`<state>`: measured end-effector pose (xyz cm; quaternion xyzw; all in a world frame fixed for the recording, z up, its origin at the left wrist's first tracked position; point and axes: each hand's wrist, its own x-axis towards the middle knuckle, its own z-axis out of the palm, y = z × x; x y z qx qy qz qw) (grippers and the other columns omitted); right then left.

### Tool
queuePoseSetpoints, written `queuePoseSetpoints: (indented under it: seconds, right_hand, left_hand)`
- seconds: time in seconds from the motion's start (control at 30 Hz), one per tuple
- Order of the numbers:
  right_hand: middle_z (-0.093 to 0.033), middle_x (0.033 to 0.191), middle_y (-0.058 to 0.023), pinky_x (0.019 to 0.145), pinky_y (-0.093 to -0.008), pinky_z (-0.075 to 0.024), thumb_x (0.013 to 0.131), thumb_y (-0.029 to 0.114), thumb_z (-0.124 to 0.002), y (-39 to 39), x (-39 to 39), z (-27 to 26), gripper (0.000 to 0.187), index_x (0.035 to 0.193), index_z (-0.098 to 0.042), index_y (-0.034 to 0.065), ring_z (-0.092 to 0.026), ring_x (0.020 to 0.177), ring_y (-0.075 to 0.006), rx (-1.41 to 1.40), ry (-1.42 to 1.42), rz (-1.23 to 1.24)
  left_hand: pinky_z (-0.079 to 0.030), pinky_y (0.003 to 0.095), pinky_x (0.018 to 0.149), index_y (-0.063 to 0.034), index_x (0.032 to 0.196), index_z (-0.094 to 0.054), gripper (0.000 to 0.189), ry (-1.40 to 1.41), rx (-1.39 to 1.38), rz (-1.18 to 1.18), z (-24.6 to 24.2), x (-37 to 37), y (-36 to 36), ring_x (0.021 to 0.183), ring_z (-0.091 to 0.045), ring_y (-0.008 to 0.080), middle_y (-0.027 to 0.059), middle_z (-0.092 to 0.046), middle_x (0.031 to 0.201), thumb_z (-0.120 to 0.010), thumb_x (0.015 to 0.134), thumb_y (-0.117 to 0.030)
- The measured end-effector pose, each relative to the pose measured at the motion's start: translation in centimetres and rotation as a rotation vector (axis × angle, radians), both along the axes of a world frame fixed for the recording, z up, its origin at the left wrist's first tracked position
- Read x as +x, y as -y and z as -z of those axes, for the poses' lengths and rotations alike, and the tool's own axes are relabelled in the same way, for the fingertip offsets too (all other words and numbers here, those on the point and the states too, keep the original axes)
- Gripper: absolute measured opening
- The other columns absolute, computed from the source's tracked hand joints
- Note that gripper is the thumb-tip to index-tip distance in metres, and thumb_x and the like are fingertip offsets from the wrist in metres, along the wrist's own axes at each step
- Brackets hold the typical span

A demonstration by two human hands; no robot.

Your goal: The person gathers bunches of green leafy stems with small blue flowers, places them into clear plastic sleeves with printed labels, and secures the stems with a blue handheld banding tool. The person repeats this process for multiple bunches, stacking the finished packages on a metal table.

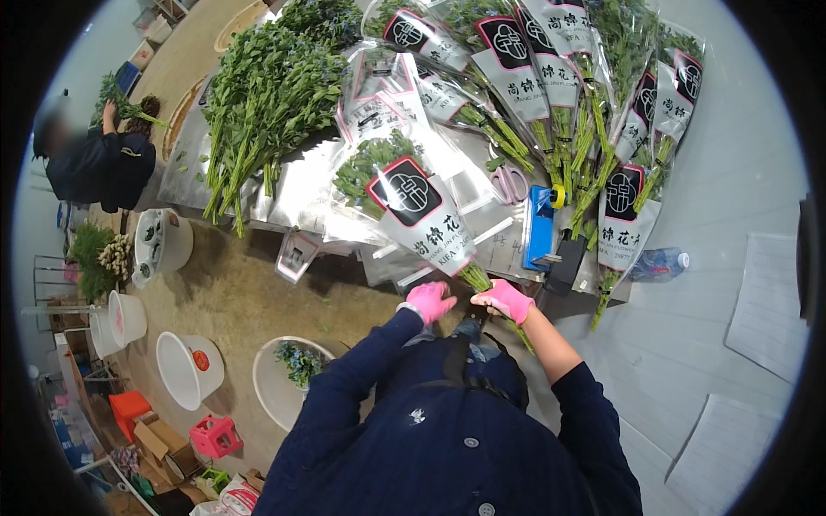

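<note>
My right hand (505, 301), in a pink glove, grips the stems (476, 276) of a bouquet just below its wrap. The bouquet's clear and white printed sleeve (423, 222) lies slanted over the table edge, its leafy tops with small blue flowers (374, 169) pointing away from me. Just left of the stems is my left hand (431, 302), also pink-gloved, its fingers apart and slightly curled, holding nothing. Beneath and behind the bouquet lie flat printed sleeves (387, 97). Beyond my right hand stand a blue tape dispenser (537, 232) with yellow tape and purple-handled scissors (511, 185).
Loose leafy stems (271, 97) heap at the table's left. Wrapped bouquets (516, 71) crowd the back and right, near a plastic bottle (661, 264) by the wall. White buckets (190, 371) and a pink stool (216, 436) stand on the floor. Another person (97, 155) holds greenery at far left.
</note>
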<state>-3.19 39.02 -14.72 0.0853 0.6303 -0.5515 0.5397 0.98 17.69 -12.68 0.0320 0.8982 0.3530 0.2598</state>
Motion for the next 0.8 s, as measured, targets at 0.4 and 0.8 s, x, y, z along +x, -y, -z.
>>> queuePoseSetpoints:
  seconds: [0.4,0.8]
  right_hand:
    - [-0.059,0.101,-0.0205,0.080,-0.0407,-0.0454,0.074,0.027,-0.056,1.7,1.0,-0.6,0.033,0.098,-0.058,0.0043,-0.056,0.095,-0.0363,0.664,-0.719,-0.299]
    - [-0.059,0.106,-0.0162,0.082,-0.0395,-0.0443,0.071,0.039,-0.064,0.7,3.5,-6.4,0.063,0.120,-0.041,0.0064,-0.057,0.099,-0.0308,0.672,-0.619,-0.195]
  left_hand:
    - [-0.035,0.0364,0.092,-0.0106,0.084,-0.063,0.019,-0.941,-0.460,0.727,-1.4,-5.5,-5.9,0.107,-0.048,0.0240,0.0095,-0.059,0.101,-0.053,0.070,-0.019]
    - [-0.037,0.0319,0.073,-0.0163,0.068,-0.064,0.009,-0.721,-0.416,0.958,-2.2,-6.7,-6.2,0.070,-0.060,0.0187,0.0011,-0.063,0.070,-0.056,0.070,-0.020]
